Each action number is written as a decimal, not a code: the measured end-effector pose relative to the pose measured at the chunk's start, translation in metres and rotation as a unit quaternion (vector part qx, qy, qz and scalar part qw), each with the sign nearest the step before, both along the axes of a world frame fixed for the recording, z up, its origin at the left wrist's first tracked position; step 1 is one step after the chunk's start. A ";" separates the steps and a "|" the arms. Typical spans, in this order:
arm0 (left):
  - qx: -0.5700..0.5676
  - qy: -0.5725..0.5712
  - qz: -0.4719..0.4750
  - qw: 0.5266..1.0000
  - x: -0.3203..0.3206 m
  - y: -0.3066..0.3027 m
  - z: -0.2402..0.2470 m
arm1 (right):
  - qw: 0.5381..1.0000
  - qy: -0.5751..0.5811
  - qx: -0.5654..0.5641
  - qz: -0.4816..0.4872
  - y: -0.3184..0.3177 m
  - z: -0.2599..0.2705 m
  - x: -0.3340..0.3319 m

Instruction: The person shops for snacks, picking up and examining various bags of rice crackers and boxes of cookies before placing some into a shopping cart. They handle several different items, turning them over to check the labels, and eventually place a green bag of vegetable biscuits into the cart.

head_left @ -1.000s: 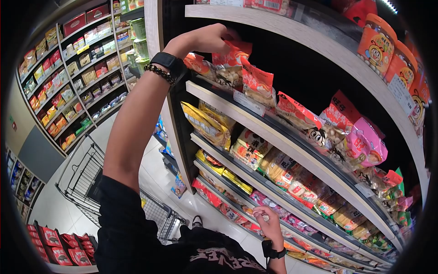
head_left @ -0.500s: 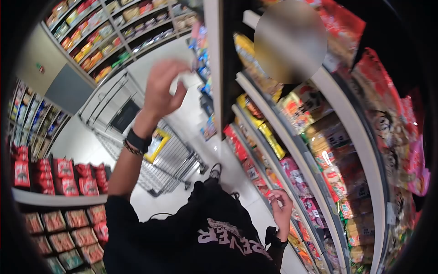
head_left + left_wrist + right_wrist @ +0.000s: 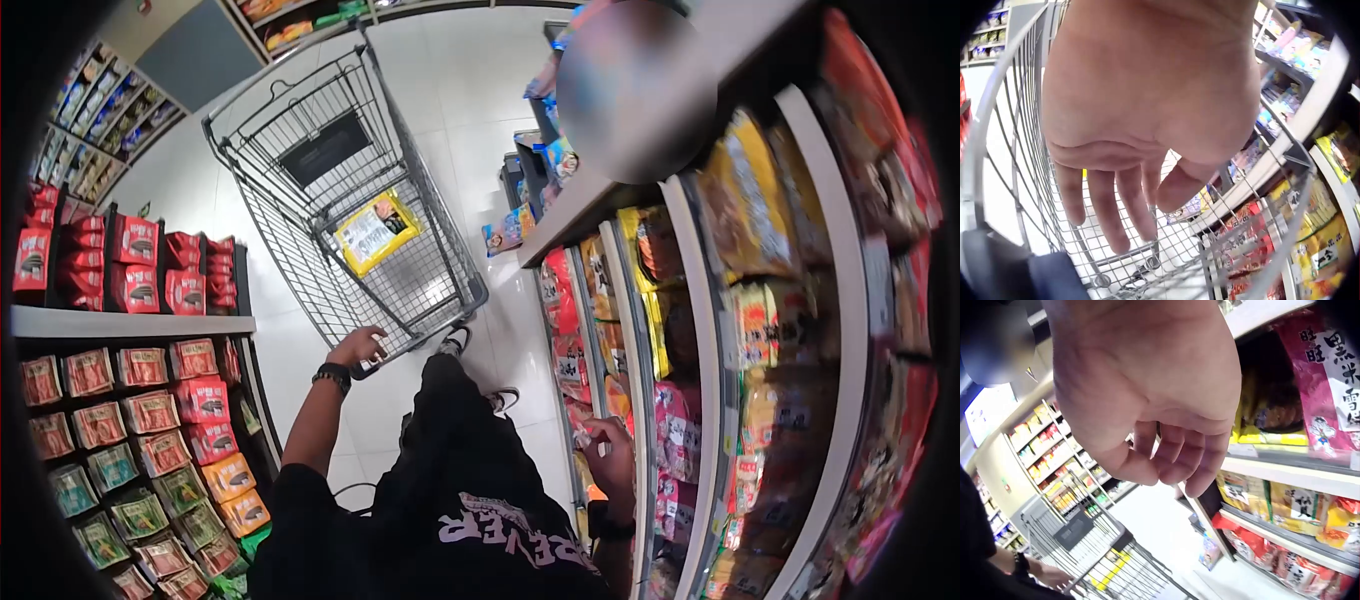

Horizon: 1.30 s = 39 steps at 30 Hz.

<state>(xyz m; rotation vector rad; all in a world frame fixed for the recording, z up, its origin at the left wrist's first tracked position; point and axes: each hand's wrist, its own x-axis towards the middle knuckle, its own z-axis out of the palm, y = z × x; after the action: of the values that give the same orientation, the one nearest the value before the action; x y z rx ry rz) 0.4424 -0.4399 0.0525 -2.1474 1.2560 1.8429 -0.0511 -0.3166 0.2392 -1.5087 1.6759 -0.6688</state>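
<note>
The left hand [image 3: 358, 347] is low over the near end of a wire shopping cart [image 3: 270, 210]; in the left wrist view its fingers hang loosely over the cart's mesh with nothing in them. One yellow-edged package [image 3: 376, 232] lies in the cart. Beside the shelves on the right is the right hand [image 3: 608, 455], empty, its fingers loosely bent; the right wrist view shows this hand [image 3: 1154, 406] hanging in front of the shelf, with no package in its fingers.
Shelves of snack bags [image 3: 765, 330] rise close on the right. At the left stands a rack with red packs [image 3: 135, 262] above and rows of small packets [image 3: 145, 415] below. Pale floor tiles [image 3: 465, 110] show around the cart, and blue packages [image 3: 512, 228] hang beyond the shelf end.
The left hand has come away from the upper shelf and down to the cart's near end. The view has turned toward the cart. The right hand stays low beside the shelves.
</note>
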 end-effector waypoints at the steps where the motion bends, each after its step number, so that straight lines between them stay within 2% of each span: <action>1: -0.013 -0.004 -0.017 1.000 0.011 -0.010 -0.025 | 0.999 0.037 -0.009 0.010 -0.008 -0.004 0.006; 2: -0.027 -0.008 -0.037 0.999 0.025 -0.024 -0.063 | 0.997 0.075 -0.018 0.018 -0.013 -0.012 0.012; 3: -0.032 -0.026 -0.037 0.998 0.043 -0.038 -0.111 | 0.996 0.082 0.029 -0.002 -0.011 -0.032 0.012; 4: -0.075 -0.054 -0.026 0.995 0.067 -0.043 -0.175 | 0.995 0.089 0.036 -0.005 0.001 -0.061 0.010; 6: -0.158 -0.114 -0.004 0.981 0.110 -0.055 -0.294 | 0.970 0.040 0.210 -0.112 0.040 -0.099 -0.001; 7: -0.061 -0.074 0.154 0.983 0.102 -0.074 -0.267 | 0.953 0.105 0.269 -0.092 0.051 -0.094 0.005; 8: 0.017 -0.056 0.324 0.944 0.089 -0.096 -0.223 | 0.928 0.164 0.327 -0.071 0.062 -0.089 0.013; 10: -0.020 -0.027 0.428 0.903 0.103 -0.113 -0.248 | 0.921 0.130 0.362 -0.066 0.098 -0.088 0.024; 12: -0.053 -0.032 0.481 0.875 0.108 -0.131 -0.253 | 0.921 0.124 0.362 -0.077 0.104 -0.076 0.046; 13: -0.107 -0.011 0.331 0.938 0.148 -0.112 -0.309 | 0.915 0.135 0.368 -0.093 0.105 -0.072 0.055; 14: -0.188 0.001 0.171 0.967 0.185 -0.097 -0.363 | 0.909 0.155 0.369 -0.118 0.104 -0.065 0.061; 15: -0.277 0.016 0.046 0.960 0.215 -0.085 -0.409 | 0.899 0.107 0.389 -0.170 0.100 -0.062 0.069; 16: -0.192 0.223 0.278 0.914 0.205 -0.100 -0.390 | 0.905 0.060 0.383 -0.177 0.104 -0.064 0.066; 17: -0.135 0.163 0.275 0.938 0.199 -0.112 -0.398 | 0.898 0.110 0.397 -0.157 0.085 -0.056 0.077; 18: -0.020 0.088 0.381 0.920 0.178 -0.132 -0.357 | 0.904 0.114 0.384 -0.152 0.066 -0.047 0.088; 19: 0.033 0.083 0.510 0.855 0.180 -0.143 -0.363 | 0.906 0.137 0.373 -0.149 0.064 -0.049 0.091; 20: 0.023 0.064 0.506 0.860 0.172 -0.149 -0.356 | 0.901 0.122 0.384 -0.160 0.066 -0.049 0.091; 24: -0.019 0.163 0.558 0.814 0.141 -0.173 -0.301 | 0.898 0.106 0.394 -0.163 0.045 -0.038 0.102; 28: -0.079 0.195 0.548 0.810 0.129 -0.179 -0.270 | 0.918 0.105 0.364 -0.114 0.062 -0.056 0.094; 30: -0.160 0.169 0.554 0.800 0.108 -0.175 -0.234 | 0.931 0.094 0.335 -0.113 0.064 -0.063 0.094; 31: -0.160 0.144 0.525 0.824 0.115 -0.172 -0.239 | 0.947 0.101 0.288 -0.102 0.061 -0.065 0.094; 32: -0.183 0.126 0.520 0.825 0.106 -0.168 -0.214 | 0.960 0.106 0.241 -0.092 0.059 -0.066 0.095; 34: -0.205 0.089 0.510 0.831 0.108 -0.157 -0.189 | 0.959 0.080 0.255 -0.092 0.052 -0.069 0.095; 37: -0.269 0.023 0.418 0.867 0.115 -0.138 -0.123 | 0.967 0.064 0.232 -0.081 0.036 -0.060 0.102; 38: -0.312 0.012 0.353 0.882 0.120 -0.128 -0.101 | 0.972 0.051 0.216 -0.078 0.034 -0.064 0.102; 39: -0.389 -0.084 0.257 0.881 0.122 -0.117 -0.078 | 0.983 0.028 0.165 -0.075 0.031 -0.070 0.103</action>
<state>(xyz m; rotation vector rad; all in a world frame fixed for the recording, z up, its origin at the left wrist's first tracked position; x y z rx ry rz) 0.5646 -0.5566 -0.0255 -3.2442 1.7105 1.3145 0.0516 -0.2853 0.1692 -1.1840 1.8525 -0.4034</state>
